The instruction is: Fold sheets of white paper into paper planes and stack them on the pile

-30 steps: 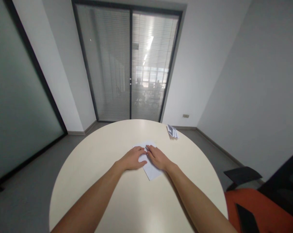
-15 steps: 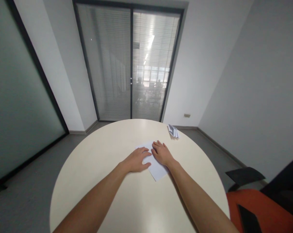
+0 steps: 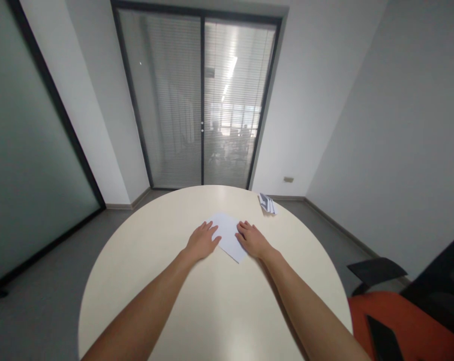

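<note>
Paper [image 3: 228,234] between the hands | left hand [image 3: 202,240] spread, right hand [image 3: 253,240] slightly bent, thumb apart | likely light, bendy, easily creased; near corner seems best to pinch

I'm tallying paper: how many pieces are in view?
2: the white sheet between the left hand and right hand, and the folded paper near the far right edge of the table. Pieces beneath may be hidden.

small office meeting room, round table [image 3: 148,281], orange-seated armchair [image 3: 396,313], glass panels with blinds [image 3: 167,100]
</note>
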Demonstrator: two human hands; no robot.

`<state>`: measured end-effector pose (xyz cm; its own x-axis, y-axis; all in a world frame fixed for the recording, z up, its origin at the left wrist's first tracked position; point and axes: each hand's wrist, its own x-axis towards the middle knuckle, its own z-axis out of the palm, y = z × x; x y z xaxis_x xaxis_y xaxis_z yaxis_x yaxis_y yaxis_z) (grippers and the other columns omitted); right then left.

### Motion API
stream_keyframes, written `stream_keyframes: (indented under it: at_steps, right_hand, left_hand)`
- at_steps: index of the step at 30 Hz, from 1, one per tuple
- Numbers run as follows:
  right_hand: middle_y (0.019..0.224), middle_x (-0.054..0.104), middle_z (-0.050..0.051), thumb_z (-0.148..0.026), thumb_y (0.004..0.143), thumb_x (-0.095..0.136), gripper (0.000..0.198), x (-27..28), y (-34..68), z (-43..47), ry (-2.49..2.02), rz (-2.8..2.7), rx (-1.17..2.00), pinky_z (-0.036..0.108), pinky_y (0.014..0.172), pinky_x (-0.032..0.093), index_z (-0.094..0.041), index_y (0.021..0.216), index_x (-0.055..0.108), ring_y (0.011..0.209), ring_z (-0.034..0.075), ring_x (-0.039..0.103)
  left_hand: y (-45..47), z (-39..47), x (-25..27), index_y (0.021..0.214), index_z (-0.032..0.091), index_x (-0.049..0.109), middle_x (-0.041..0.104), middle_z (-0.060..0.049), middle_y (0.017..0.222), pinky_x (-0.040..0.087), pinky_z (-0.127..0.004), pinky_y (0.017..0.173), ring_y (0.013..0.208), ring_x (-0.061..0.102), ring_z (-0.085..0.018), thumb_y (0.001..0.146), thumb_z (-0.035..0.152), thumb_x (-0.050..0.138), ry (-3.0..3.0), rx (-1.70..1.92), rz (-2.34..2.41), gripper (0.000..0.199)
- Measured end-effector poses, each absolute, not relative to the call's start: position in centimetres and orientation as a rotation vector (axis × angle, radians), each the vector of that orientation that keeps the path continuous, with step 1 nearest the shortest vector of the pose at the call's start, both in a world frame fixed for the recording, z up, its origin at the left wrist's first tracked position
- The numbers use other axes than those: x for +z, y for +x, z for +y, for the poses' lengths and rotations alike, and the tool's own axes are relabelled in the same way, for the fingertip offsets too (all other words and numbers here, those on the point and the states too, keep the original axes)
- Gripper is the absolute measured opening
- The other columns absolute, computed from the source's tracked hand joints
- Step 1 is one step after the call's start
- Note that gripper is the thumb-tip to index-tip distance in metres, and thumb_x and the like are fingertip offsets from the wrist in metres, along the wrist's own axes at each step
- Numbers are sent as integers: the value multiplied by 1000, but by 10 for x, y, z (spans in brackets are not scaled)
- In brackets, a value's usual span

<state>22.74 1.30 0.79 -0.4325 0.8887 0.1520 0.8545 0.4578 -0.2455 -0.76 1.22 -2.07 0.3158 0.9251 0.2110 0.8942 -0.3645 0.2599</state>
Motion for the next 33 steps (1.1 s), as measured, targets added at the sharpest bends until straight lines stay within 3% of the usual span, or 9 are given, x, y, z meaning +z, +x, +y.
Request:
stream_keyframes:
  at_steps: [4, 8, 11, 14, 21, 26, 33]
  right_hand:
    - [142, 57, 13, -34, 103, 34, 39, 15, 223, 7, -1230, -2553, 195, 48, 120, 24, -18, 124, 64, 144, 26, 35]
    - [153, 43, 17, -58, 98, 41, 65, 13, 218, 2, -1110, -2645, 307, 45, 121, 26, -13, 144, 50, 145, 29, 35]
    - [158, 34, 20, -70, 89, 49, 88, 10, 219, 1, -1166, -2663, 320, 48, 121, 23, -8, 151, 40, 147, 34, 30]
    - [159, 32, 17, -72, 89, 48, 89, 10, 221, 1, -1197, -2666, 338, 49, 122, 20, -12, 154, 36, 149, 34, 26]
    - [161, 26, 15, -75, 87, 47, 92, 10, 228, 5, -1272, -2637, 408, 49, 123, 14, -14, 155, 34, 151, 34, 20]
    - [162, 24, 16, -80, 78, 54, 104, 12, 236, 10, -1327, -2622, 515, 49, 124, 13, -12, 155, 33, 151, 35, 16]
    - [161, 28, 14, -78, 69, 67, 108, 20, 242, 9, -1387, -2520, 718, 49, 124, 14, -15, 152, 39, 151, 35, 18]
  left_hand:
    - [-9, 13, -19, 136, 22, 58, 50, -11, 150, 29, -50, 117, 140, 42, -32, 97, 48, 46, 2436, 543, 1864, 49]
    - [-11, 13, -16, 132, 20, 62, 54, -14, 146, 29, -55, 115, 136, 46, -34, 95, 45, 50, 2372, 613, 1993, 46]
    - [-11, 15, -15, 130, 18, 63, 58, -12, 142, 33, -44, 116, 133, 50, -27, 96, 32, 49, 2429, 669, 1802, 40]
    - [-11, 15, -14, 129, 19, 65, 59, -9, 141, 37, -36, 114, 132, 52, -22, 96, 23, 46, 2468, 710, 1551, 39]
    - [-13, 7, -6, 127, 27, 68, 55, -6, 145, 32, -48, 116, 140, 43, -31, 96, 31, 48, 2535, 625, 1379, 37]
    - [-16, 3, -2, 131, 26, 65, 49, -6, 151, 25, -54, 119, 145, 33, -36, 93, 42, 55, 2524, 531, 1319, 43]
    - [-18, 5, -2, 124, 25, 70, 52, -8, 148, 26, -55, 118, 144, 35, -37, 94, 46, 55, 2471, 573, 1272, 39]
